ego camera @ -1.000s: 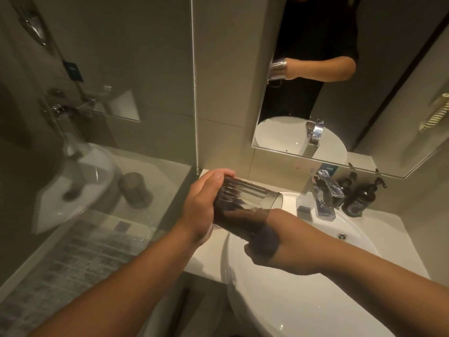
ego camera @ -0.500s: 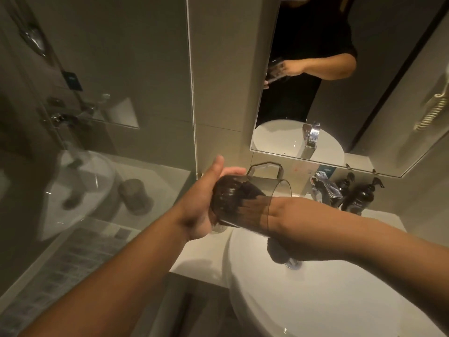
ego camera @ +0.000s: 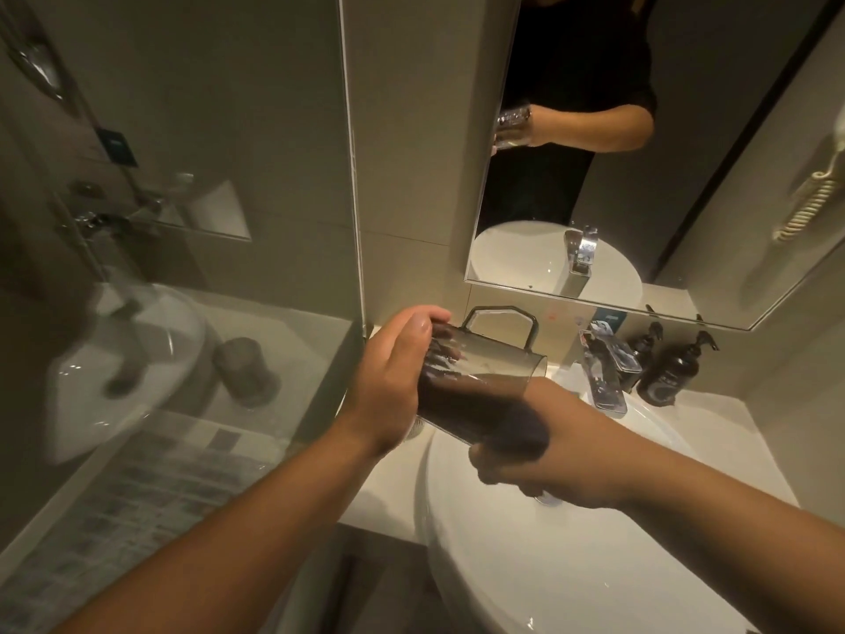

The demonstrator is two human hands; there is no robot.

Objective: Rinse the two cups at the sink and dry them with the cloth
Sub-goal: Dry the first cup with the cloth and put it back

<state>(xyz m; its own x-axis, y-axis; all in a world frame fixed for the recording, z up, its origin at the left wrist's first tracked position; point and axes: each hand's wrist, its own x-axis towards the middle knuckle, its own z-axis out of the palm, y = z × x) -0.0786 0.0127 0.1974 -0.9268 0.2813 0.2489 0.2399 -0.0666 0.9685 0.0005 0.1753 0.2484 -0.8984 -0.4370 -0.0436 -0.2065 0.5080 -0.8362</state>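
The left hand [ego camera: 394,382] grips the base end of a smoky transparent cup [ego camera: 475,386], fingers curled round its ribbed wall, thumb on the near side. The cup lies tilted on its side above the left rim of the white basin [ego camera: 571,565], mouth turned towards the faucet, angular handle [ego camera: 500,322] standing up on top. The right hand [ego camera: 530,459] reaches into the cup's mouth – its fingers are inside, seen dark through the tinted wall, and whether they hold anything there cannot be told. The right forearm crosses over the basin bowl.

Just behind the cup stands a chrome faucet [ego camera: 606,372]; beside it on the counter – two dark pump bottles [ego camera: 672,372] against the wall. Above them hangs a mirror [ego camera: 686,176] reflecting the person in a dark top with the cup held in front. To the left, a glass shower partition [ego camera: 183,221] carries a faint reflection of the basin
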